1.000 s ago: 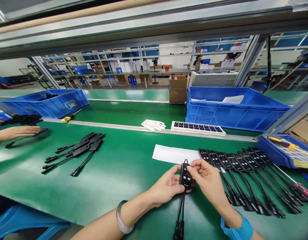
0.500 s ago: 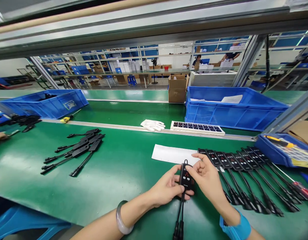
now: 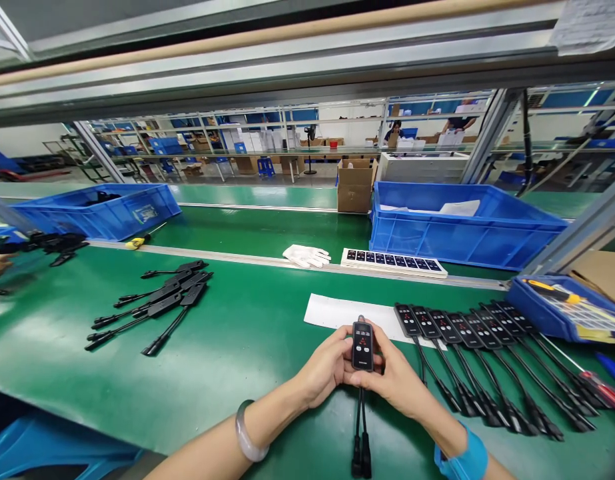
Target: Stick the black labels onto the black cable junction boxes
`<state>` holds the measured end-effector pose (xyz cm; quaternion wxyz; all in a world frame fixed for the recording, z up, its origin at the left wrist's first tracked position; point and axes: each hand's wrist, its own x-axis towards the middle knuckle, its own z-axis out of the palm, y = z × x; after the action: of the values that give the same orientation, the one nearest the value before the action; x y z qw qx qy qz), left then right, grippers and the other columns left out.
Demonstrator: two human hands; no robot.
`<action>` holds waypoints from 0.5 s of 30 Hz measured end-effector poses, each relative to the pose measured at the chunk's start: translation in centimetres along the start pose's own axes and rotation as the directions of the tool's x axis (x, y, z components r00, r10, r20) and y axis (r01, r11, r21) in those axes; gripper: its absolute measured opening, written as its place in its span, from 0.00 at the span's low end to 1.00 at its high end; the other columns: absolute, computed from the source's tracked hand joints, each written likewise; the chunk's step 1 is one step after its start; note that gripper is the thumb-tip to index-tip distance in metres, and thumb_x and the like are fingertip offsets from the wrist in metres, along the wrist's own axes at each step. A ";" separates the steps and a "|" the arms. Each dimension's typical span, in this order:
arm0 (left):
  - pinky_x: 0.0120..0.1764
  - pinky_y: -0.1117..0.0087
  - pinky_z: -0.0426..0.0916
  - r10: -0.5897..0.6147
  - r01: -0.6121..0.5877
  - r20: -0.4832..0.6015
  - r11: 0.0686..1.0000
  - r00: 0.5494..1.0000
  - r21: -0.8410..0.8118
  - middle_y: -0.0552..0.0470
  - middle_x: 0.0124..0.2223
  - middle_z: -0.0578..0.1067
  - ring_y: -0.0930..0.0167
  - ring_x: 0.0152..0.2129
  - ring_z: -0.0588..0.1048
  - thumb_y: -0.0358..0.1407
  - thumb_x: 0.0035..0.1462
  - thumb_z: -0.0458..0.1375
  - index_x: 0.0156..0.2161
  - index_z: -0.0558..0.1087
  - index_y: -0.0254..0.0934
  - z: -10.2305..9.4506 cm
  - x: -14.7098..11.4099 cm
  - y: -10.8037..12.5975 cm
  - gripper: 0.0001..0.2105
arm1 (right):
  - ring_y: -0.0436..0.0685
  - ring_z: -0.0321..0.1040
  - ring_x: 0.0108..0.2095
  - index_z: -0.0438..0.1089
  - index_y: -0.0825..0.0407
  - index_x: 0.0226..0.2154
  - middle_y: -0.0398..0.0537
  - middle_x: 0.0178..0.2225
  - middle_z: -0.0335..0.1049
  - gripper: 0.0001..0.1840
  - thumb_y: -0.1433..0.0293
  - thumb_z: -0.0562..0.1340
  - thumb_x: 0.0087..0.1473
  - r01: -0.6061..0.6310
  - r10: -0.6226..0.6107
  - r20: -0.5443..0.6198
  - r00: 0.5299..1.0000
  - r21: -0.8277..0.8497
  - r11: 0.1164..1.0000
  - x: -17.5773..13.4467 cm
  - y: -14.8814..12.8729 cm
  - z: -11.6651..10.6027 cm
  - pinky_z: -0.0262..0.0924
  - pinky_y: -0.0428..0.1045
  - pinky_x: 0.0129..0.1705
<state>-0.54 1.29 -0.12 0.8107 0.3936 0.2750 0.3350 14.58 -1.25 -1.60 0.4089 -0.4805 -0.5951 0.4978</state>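
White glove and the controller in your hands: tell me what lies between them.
In the head view, between the white glove and the controller held by both hands lie bare green table and the near edge of a white sheet.

Matt black plastic controller (image 3: 362, 345) on glossy green belt (image 3: 247, 333).

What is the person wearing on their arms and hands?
Both hands are bare, with no gloves and no sleeves showing. The left wrist wears a smooth, round, pale grey bangle. The right wrist wears a bright blue band.
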 end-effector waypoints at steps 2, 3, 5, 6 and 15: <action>0.30 0.68 0.71 0.004 -0.004 -0.013 1.000 1.000 0.028 0.44 0.35 0.76 0.65 0.28 0.78 0.42 0.58 0.54 0.47 0.62 0.35 0.0 0.1 -0.2 0.15 | 0.60 0.62 0.51 0.50 0.49 0.60 0.51 0.51 0.65 0.36 0.60 0.61 0.51 0.016 -0.016 0.018 1.000 -0.002 1.000 0.1 0.1 -0.3 0.58 0.56 0.54; 0.31 0.67 0.72 0.007 -0.006 -0.016 0.999 1.000 0.050 0.45 0.35 0.76 0.65 0.27 0.78 0.43 0.58 0.55 0.47 0.62 0.36 -0.1 0.1 -0.3 0.17 | 0.59 0.61 0.52 0.52 0.50 0.59 0.52 0.52 0.65 0.32 0.58 0.57 0.55 0.025 -0.025 0.016 1.000 -0.010 1.000 0.1 0.2 -0.4 0.56 0.56 0.55; 0.32 0.66 0.72 0.021 -0.019 -0.018 0.993 1.000 0.116 0.47 0.33 0.76 0.66 0.26 0.78 0.44 0.56 0.56 0.48 0.60 0.36 -0.2 0.2 -0.7 0.19 | 0.58 0.62 0.52 0.55 0.50 0.58 0.51 0.52 0.65 0.26 0.58 0.51 0.59 0.045 -0.045 0.003 0.999 -0.027 0.999 0.2 0.4 -0.5 0.53 0.55 0.57; 0.31 0.66 0.72 0.031 -0.029 -0.014 0.987 0.999 0.156 0.47 0.32 0.75 0.66 0.25 0.78 0.45 0.56 0.57 0.48 0.60 0.36 -0.2 0.2 -0.9 0.20 | 0.57 0.63 0.51 0.57 0.50 0.57 0.51 0.51 0.66 0.25 0.58 0.50 0.60 0.057 -0.058 -0.008 0.998 -0.044 0.997 0.3 0.4 -0.5 0.54 0.55 0.57; 0.32 0.69 0.71 0.065 -0.055 -0.057 0.986 0.996 0.156 0.46 0.39 0.75 0.69 0.27 0.77 0.51 0.54 0.57 0.50 0.59 0.37 -0.5 0.7 -1.5 0.25 | 0.62 0.61 0.53 0.45 0.50 0.63 0.56 0.56 0.59 0.35 0.59 0.54 0.57 0.085 -0.141 -0.109 0.984 -0.412 0.907 0.0 1.0 0.0 0.60 0.57 0.53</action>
<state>-0.01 1.34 -1.74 0.7583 0.4529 0.3131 0.3490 14.71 -1.18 -2.55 0.3681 -0.5524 -0.6829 0.3049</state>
